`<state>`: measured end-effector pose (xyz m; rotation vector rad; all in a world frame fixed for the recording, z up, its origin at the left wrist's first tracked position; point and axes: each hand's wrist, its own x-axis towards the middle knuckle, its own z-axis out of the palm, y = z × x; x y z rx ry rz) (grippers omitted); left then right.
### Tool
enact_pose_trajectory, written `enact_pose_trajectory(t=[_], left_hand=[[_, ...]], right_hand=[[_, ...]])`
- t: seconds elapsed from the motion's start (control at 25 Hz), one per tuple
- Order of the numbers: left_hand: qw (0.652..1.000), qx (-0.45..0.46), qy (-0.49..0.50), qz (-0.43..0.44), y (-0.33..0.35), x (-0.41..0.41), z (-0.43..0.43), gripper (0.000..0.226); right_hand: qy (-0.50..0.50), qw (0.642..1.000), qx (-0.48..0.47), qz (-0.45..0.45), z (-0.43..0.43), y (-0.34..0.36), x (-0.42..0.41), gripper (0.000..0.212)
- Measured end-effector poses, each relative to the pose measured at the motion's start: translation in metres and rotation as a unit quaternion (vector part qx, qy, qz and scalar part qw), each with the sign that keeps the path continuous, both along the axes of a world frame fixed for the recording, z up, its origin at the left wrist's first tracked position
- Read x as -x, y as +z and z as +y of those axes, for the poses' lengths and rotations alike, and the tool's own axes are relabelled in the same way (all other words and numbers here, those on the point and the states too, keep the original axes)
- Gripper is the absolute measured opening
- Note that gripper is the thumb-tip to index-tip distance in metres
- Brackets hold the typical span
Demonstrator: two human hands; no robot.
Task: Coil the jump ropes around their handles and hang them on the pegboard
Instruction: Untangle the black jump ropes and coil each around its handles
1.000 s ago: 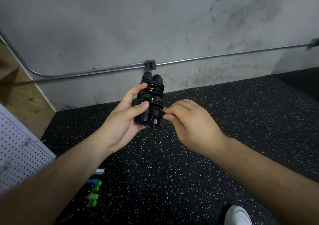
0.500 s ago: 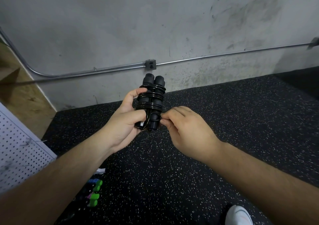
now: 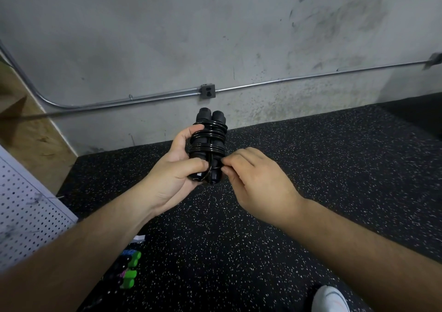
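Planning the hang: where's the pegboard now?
In the head view the white pegboard is at the far left edge, below and left of the coiled black rope, with green-ended handles low to its right.

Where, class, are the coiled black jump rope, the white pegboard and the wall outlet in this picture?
coiled black jump rope (image 3: 208,147), head view, on the cord wraps round its handles.
white pegboard (image 3: 24,218), head view, on its perforated face.
wall outlet (image 3: 207,91), head view, on the front of its box.
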<state>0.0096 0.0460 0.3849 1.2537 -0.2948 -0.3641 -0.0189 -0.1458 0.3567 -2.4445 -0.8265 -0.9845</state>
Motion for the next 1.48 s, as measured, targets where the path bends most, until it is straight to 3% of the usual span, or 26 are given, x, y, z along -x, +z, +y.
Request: enact_pose_trajectory(t=[0.12, 0.4, 0.6, 1.0, 1.12, 1.28, 1.48], left_hand=[[1.000, -0.001, 0.000, -0.007, 0.002, 0.000, 0.001, 0.090], [0.999, -0.027, 0.012, -0.020, -0.001, 0.003, -0.005, 0.084], [0.999, -0.039, 0.019, -0.011, 0.001, 0.004, -0.004, 0.076], [0.996, -0.079, -0.001, -0.049, 0.006, 0.010, -0.007, 0.080], [0.996, -0.076, -0.016, -0.052, 0.004, 0.010, -0.005, 0.081], [0.998, -0.061, -0.014, -0.033, 0.001, 0.006, -0.005, 0.082], [0.998, 0.033, -0.046, 0.003, 0.003, 0.002, 0.003, 0.080]], right_hand=[[-0.013, 0.999, 0.048, -0.007, 0.002, -0.001, 0.000, 0.021], [-0.040, 0.992, -0.090, 0.081, 0.010, 0.003, 0.010, 0.015], [0.005, 0.996, -0.076, 0.052, 0.004, 0.001, 0.006, 0.011], [0.050, 0.986, -0.156, 0.036, 0.005, -0.002, 0.008, 0.011], [0.053, 0.976, -0.202, 0.065, 0.011, -0.001, 0.010, 0.011], [0.033, 0.925, -0.347, 0.150, 0.023, 0.001, 0.009, 0.011], [0.024, 0.954, -0.277, 0.111, 0.022, -0.003, 0.006, 0.018]])
